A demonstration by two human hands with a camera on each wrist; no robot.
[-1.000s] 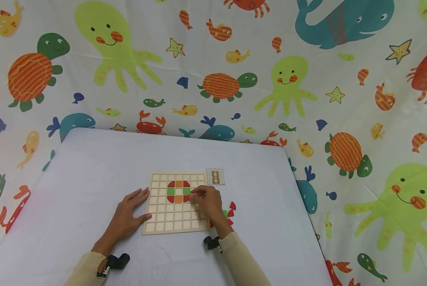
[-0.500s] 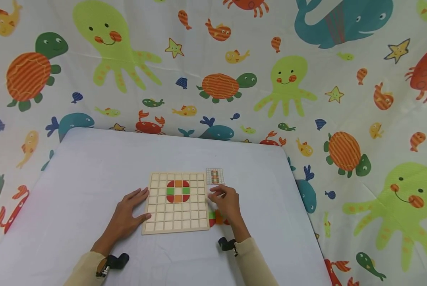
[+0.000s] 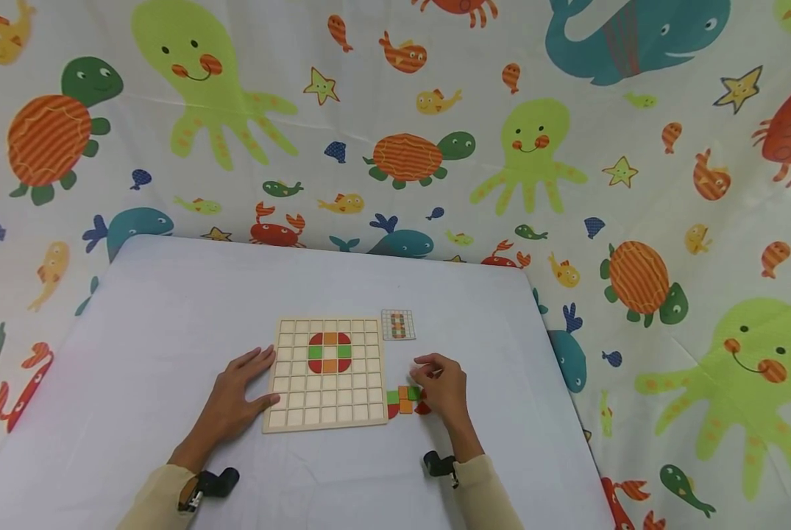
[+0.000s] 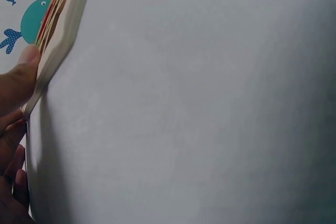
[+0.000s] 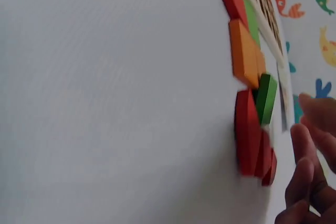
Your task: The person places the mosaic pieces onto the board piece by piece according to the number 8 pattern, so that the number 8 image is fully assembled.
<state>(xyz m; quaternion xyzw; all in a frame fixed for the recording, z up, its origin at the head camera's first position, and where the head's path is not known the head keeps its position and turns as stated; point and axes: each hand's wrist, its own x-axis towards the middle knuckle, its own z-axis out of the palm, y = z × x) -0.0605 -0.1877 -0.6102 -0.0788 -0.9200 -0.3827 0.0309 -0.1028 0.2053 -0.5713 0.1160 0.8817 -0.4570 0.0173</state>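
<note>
A square wooden grid board point(image 3: 329, 401) lies on the table, with a ring of red, orange and green pieces point(image 3: 330, 338) set in its upper middle. My left hand point(image 3: 231, 401) rests at the board's left edge, thumb and fingers spread against it. Right of the board, my right hand point(image 3: 444, 386) hovers beside loose pieces, its fingers bent with nothing seen between them. Those pieces include orange blocks point(image 5: 244, 53), a green block point(image 5: 266, 98) and red curved blocks point(image 5: 248, 132); in the head view the hand hides some of them.
A small printed pattern card point(image 3: 398, 324) lies by the board's upper right corner. The white-covered table point(image 3: 190, 294) ends at a curtain point(image 3: 369, 66) with sea animals behind it.
My right hand has moved from the ring on the board to the right, over the loose pieces. My left hand has stayed at the board's edge.
</note>
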